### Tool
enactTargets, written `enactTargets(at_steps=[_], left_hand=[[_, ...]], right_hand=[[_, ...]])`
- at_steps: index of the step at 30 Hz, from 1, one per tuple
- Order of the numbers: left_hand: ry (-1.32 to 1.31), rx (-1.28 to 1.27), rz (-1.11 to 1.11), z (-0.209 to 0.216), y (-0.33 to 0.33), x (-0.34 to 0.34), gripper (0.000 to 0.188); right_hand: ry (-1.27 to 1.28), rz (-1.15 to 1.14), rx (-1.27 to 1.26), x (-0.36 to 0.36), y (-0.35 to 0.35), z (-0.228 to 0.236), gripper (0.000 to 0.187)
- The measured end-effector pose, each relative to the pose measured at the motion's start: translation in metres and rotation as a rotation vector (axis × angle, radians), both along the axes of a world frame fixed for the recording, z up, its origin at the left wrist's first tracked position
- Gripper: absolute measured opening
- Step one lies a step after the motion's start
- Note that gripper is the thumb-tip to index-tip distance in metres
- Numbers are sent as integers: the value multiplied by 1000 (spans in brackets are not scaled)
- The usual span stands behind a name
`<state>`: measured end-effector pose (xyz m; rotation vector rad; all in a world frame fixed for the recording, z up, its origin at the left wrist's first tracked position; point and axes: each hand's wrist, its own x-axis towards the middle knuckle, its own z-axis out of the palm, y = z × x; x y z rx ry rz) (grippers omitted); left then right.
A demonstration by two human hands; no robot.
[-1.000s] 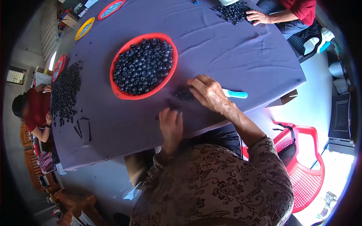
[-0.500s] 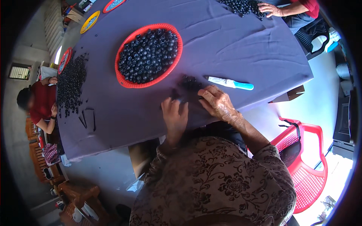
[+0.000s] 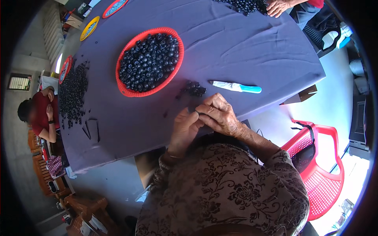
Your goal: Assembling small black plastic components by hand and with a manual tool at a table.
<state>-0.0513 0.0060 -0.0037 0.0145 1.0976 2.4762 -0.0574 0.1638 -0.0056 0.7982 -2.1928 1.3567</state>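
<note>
My left hand (image 3: 184, 126) and my right hand (image 3: 220, 115) meet near the table's front edge, fingers pinched together. A small black piece (image 3: 198, 113) shows between the fingertips, mostly hidden by them. Just beyond lies a little pile of small black round pieces (image 3: 195, 89) on the grey-purple tablecloth (image 3: 130, 129). To its right is a blue-handled tool (image 3: 250, 89) shaped like a knife, its blade part whitish. Farther left stands a red oval basket (image 3: 118, 70) full of black round pieces (image 3: 149, 63) with hollow ends.
Many small black parts (image 3: 73, 90) spread along the left edge, near a person in red (image 3: 39, 116). Dark tweezers-like tools (image 3: 92, 129) lie nearby. Another person's hand (image 3: 277, 7) touches black pieces (image 3: 246, 5) at the far right. A red chair (image 3: 319, 173) stands at right.
My left hand has moved right and my right hand slightly toward me, so they now meet over a small black piece. The person at left has drawn both hands back from the parts.
</note>
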Motion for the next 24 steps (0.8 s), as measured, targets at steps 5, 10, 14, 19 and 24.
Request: enactTargets(at_steps=[5, 10, 14, 19, 24], left_hand=[[-221, 122, 49, -24, -16, 8, 14], [-204, -21, 46, -17, -14, 8, 14], [-176, -81, 34, -12, -26, 21, 15], [-36, -294, -187, 6, -26, 28, 19], [-119, -265, -297, 6, -29, 35, 19]], right_hand=[[87, -43, 205, -20, 17, 21, 42], [-130, -652, 781, -77, 76, -18, 32], [87, -520, 589, -61, 43, 11, 32], [-6, 177, 336, -31, -24, 6, 25], [-52, 127, 183, -34, -25, 13, 24]])
